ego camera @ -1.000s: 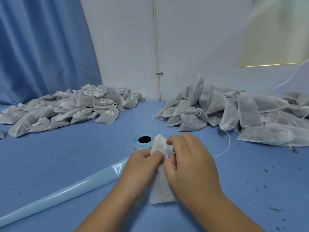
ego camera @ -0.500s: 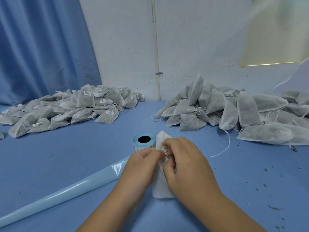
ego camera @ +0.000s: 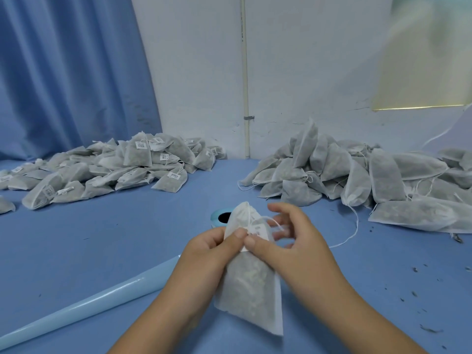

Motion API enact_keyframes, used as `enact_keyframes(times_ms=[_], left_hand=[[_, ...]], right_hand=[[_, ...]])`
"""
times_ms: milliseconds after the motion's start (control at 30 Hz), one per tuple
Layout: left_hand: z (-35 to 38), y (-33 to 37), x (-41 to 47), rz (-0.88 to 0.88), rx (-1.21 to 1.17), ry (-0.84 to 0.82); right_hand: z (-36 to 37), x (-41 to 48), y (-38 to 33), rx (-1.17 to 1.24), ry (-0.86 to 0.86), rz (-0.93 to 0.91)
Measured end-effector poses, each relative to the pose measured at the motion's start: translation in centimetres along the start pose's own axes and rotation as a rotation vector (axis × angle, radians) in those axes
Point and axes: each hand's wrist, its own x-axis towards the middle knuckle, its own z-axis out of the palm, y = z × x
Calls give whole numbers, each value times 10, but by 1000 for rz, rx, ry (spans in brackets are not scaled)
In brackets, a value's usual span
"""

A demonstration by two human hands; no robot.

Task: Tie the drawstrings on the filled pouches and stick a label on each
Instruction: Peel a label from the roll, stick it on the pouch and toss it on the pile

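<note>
Pouch point(ego camera: 251, 290) held up just in front of label roll point(ego camera: 220, 217). L hand point(ego camera: 204, 254) pinches neck. R hand point(ego camera: 293, 246): thumb on label point(ego camera: 258, 229), fingers spread, blurred. Rec: rub label flat, edges esp.; keep drawstring point(ego camera: 274, 222) out from under.

Right hand point(ego camera: 293, 241) fingers uncurled off pouch point(ego camera: 251, 284) top; label point(ego camera: 258, 229) now showing.
</note>
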Motion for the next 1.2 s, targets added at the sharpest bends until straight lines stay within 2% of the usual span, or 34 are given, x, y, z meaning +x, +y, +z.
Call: enact_keyframes(times_ms=[67, 167, 333, 467, 567, 633, 733, 833, 967, 1033, 1100, 1200], left_hand=[[-6, 2, -3, 14, 27, -34], [-19, 3, -5, 28, 8, -81], [-40, 11, -8, 43, 63, -201], [-55, 21, -10, 26, 118, -242], [-64, 21, -9, 2, 149, -110], [-72, 20, -6, -11, 122, -37], [-86, 21, -3, -22, -2, -22], [-97, 25, -1, -14, -124, 17], [-116, 28, 8, 22, -237, 247], [-126, 30, 16, 19, -258, 323], [-137, 31, 26, -14, -299, 365], [-155, 29, 39, -84, -397, 457]], right_hand=[[0, 2, -3, 267, -212, 170], [3, 3, -5, 460, -305, 244], [18, 8, -8, 519, -381, 362], [37, 14, -10, 469, -379, 327], [51, 22, -14, 366, -374, 252], [59, 28, -18, 383, -431, 273], [71, 36, -21, 458, -515, 361], [84, 41, -24, 379, -518, 366], [97, 38, -35, 121, -731, 276], [107, 40, -40, 118, -806, 286], [120, 48, -41, 160, -776, 330], [145, 78, -50, 295, -641, 380]])
